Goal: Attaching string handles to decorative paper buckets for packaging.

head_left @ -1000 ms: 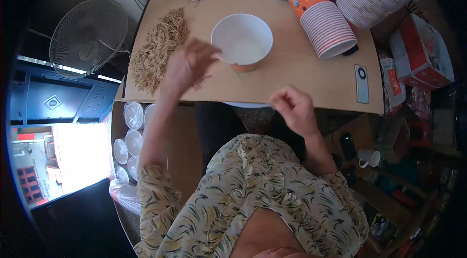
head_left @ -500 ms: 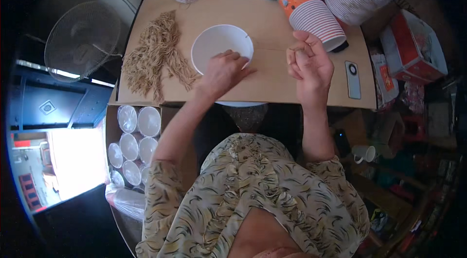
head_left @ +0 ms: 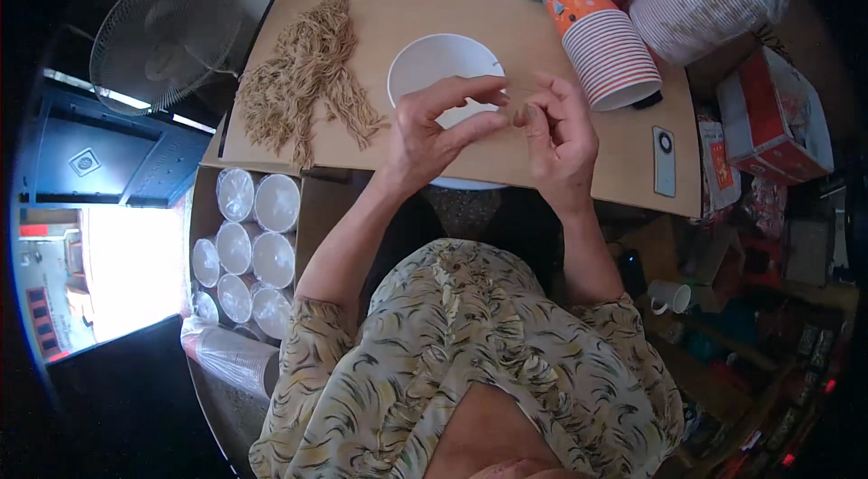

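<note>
Both hands are up over the near edge of the table (head_left: 633, 163), right in front of the white bowl (head_left: 434, 72). The left hand (head_left: 434, 131) has thumb and forefinger pinched together, the other fingers arched over the bowl's near rim. The right hand (head_left: 561, 131) faces it, fingertips nipped shut as well, and between the two grips runs a thin pale string (head_left: 508, 92), though it is so fine in this view that I can only just make it out. So the string sits stretched between the hands, just above the bowl's right edge, and the bowl itself rests on the brown board of the table.

To the left of the bowl lies a loose heap of tan strings (head_left: 307, 81), well spread across the board. On the far right a stack of striped paper cups (head_left: 606, 45) lies on its side, mouth toward the hands, with more stacks behind it. A small dark phone-like device (head_left: 664, 161) lies flat near the right edge.

Below the table on the left, a carton of clear plastic lids (head_left: 244, 244) stands open, and a floor fan (head_left: 163, 36) sits beyond the table's left corner.
</note>
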Motion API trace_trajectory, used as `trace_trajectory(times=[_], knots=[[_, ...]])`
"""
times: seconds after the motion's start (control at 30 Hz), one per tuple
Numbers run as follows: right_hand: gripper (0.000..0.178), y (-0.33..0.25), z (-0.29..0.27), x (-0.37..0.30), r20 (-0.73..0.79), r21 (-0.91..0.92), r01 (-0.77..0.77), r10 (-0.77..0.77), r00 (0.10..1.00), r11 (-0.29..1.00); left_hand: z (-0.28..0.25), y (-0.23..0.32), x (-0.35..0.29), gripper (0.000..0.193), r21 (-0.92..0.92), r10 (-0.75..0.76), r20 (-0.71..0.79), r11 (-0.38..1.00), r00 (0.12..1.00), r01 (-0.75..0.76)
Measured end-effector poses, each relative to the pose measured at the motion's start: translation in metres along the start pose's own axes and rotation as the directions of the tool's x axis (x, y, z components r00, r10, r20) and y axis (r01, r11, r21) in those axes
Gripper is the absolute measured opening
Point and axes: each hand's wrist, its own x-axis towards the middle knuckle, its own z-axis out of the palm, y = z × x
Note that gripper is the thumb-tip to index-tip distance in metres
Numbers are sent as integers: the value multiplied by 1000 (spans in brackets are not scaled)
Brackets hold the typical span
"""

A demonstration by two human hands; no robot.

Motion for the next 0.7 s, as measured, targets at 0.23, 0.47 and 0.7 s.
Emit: trace_trajectory(times=[0.23,0.47,0.7], knots=[[27,0,5,-13,136,20,-89,85,987,996,-3,-21,-19,24,72,-122,-34,990,992,124],[26,14,6,-27,228,96,-160,135,964,982,8,-13,-41,17,-19,-129,-116,992,985,127],[24,12,8,-34,272,80,-197,169,947,977,0,-20,-57,15,-39,-233,-27,972,972,232]])
